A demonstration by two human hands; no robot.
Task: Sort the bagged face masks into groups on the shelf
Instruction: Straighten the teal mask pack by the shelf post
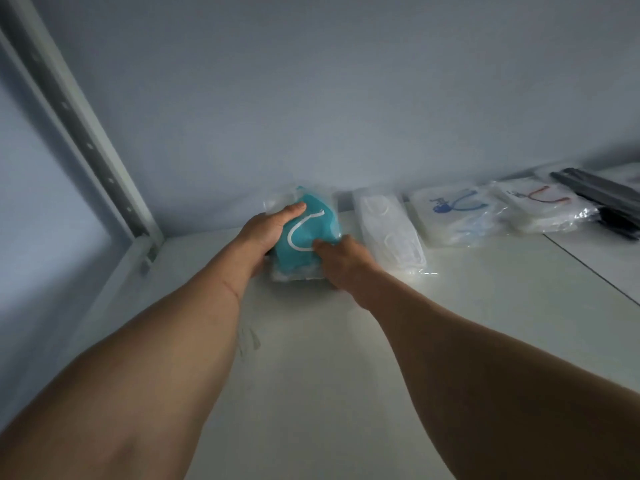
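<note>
Four groups are already laid out right of the right hand; teal masks are clamped by it and the left hand.

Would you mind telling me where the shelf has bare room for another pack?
The shelf's near half, in front of the whole row, is bare. The back edge is crowded: teal pack under both hands, white pack, and more packs rightwards.

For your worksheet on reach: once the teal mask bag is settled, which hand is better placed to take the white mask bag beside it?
Probably the right hand. It rests on the teal mask bag on the side nearest the white mask bag; the left hand would have to cross over.
</note>
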